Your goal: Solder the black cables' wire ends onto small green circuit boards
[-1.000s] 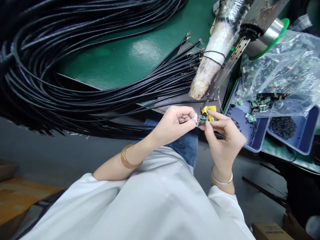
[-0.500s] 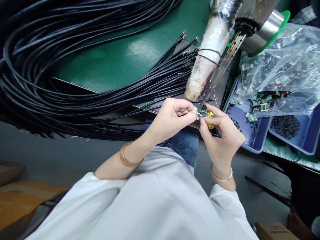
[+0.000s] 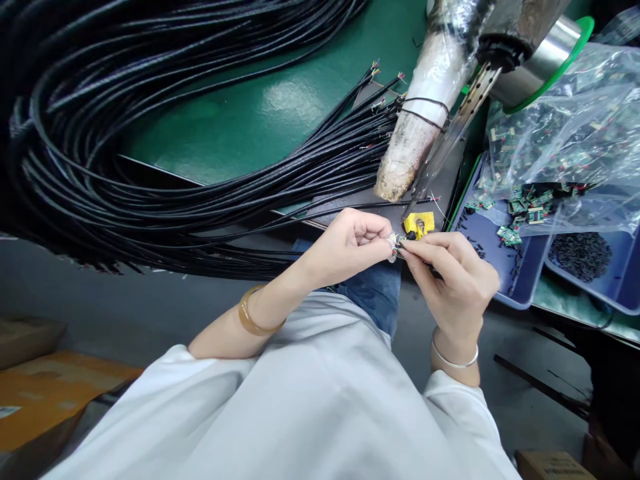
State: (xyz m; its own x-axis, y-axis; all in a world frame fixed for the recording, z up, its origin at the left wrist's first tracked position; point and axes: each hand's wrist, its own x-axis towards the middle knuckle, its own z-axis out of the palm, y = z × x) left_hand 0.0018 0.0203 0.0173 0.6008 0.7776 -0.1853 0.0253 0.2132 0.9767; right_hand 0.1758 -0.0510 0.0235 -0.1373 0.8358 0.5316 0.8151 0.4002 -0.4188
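Observation:
My left hand (image 3: 363, 237) is closed in a pinch on a small circuit board (image 3: 393, 245), which has a whitish, clear end and thin coloured wires. Most of the board is hidden by my fingers. From the other side, my right hand (image 3: 447, 270) brings thumb and forefinger together at the board's wires; what lies between those fingertips is too small to make out. Just beyond the fingertips sits a yellow block (image 3: 420, 223) with a dark part at its front.
Black cables (image 3: 210, 193) with stripped ends spread across the green table (image 3: 280, 100). A wrapped tube (image 3: 415, 133) and a perforated metal rod (image 3: 473, 100) reach down near my hands. At right are a solder spool (image 3: 545, 60), bagged circuit boards (image 3: 560, 127) and blue trays (image 3: 525, 287) with black pieces.
My right hand has shifted slightly right and down, its fingers closing nearer my left fingertips. The board has turned and shows less green. The yellow block is now more exposed.

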